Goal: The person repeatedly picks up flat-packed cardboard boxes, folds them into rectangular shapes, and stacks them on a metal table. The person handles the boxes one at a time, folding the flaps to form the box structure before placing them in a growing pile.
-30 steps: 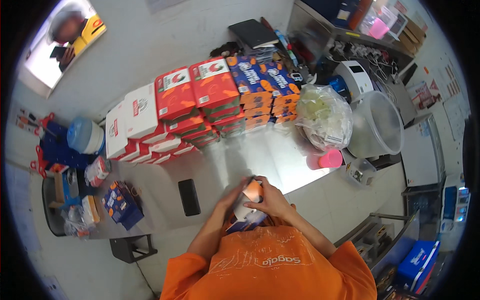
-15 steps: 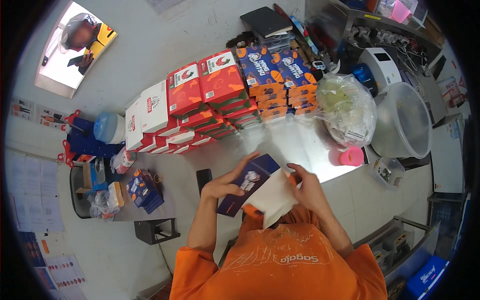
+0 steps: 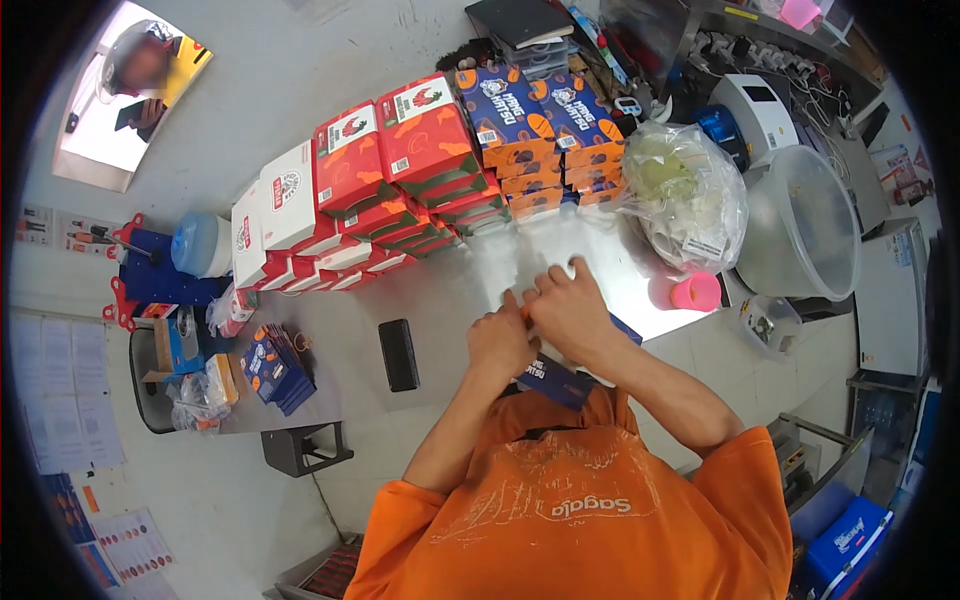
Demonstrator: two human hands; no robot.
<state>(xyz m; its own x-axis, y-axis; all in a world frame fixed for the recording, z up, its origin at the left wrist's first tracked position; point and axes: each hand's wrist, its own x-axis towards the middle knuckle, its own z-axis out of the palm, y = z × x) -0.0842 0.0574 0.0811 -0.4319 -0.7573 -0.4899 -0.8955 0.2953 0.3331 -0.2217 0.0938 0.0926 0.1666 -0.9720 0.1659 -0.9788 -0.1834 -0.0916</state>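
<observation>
Close to my body is a dark blue and orange cardboard food box (image 3: 556, 381), largely covered by my hands and forearms. Curled fingers of my left hand (image 3: 500, 342) grip its far left part. Beside it, my right hand (image 3: 568, 312) is closed on the far edge, with a bit of orange card showing between the two hands. How the flaps sit under the fingers is hidden. A black phone (image 3: 399, 355) lies on the steel table (image 3: 440, 300) to the left of my left hand.
Stacked red and white boxes (image 3: 345, 185) and blue-orange boxes (image 3: 510, 125) line the table's back. Flat blue cartons (image 3: 277, 368) lie left. At right stand a clear plastic bag (image 3: 685, 200), a pink cup (image 3: 697, 291) and a large tub (image 3: 805, 225). A helmeted person (image 3: 140, 75) shows through the opening.
The box has turned and come down closer to my body, its pale inside now out of sight. Both hands have drawn together at its far edge. The phone is now fully uncovered.
</observation>
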